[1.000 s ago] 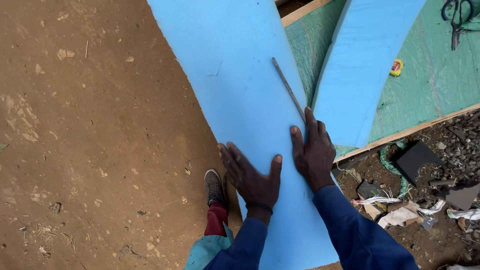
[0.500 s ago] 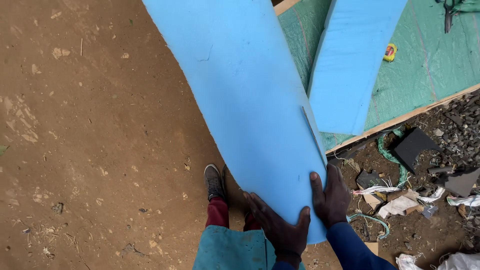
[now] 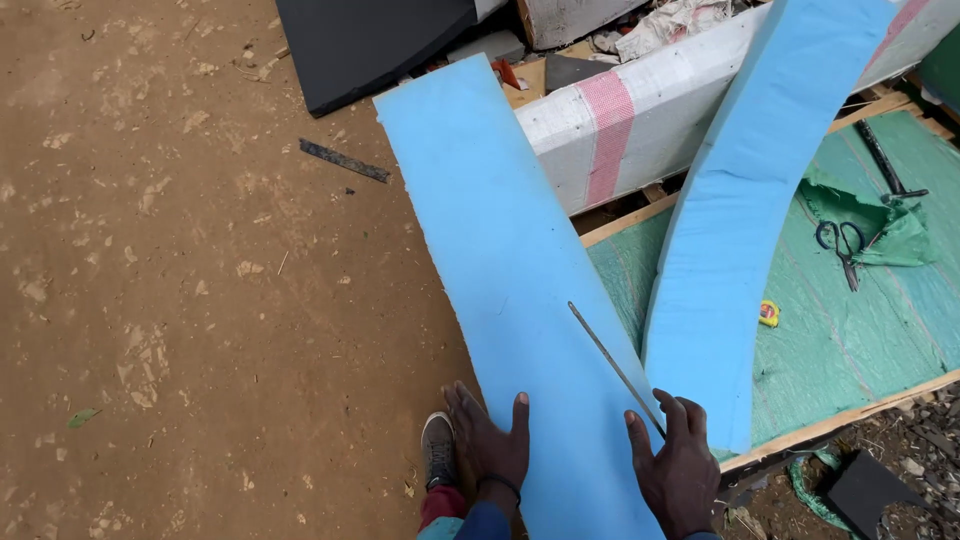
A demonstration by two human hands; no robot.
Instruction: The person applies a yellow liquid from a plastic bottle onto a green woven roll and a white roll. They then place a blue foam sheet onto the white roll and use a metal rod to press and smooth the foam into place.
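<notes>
left hand (image 3: 490, 440) flat, fingers spread, pressing long blue foam slab (image 3: 510, 300), which slopes from dirt floor up onto green-covered surface (image 3: 850, 330). right hand (image 3: 680, 465) pinches thin metal blade (image 3: 612, 362) lying across the slab. no cut visible; judged early stage. no containers in view.

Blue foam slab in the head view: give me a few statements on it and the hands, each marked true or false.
1. Both hands rest on the blue foam slab. True.
2. The right hand holds a thin metal blade. True.
3. The left hand holds scissors. False: the scissors lie on the green sheet.
4. A second blue foam piece lies flat on the dirt. False: it arches over the green sheet.
5. A yellow tape measure lies on the green sheet. True.
</notes>
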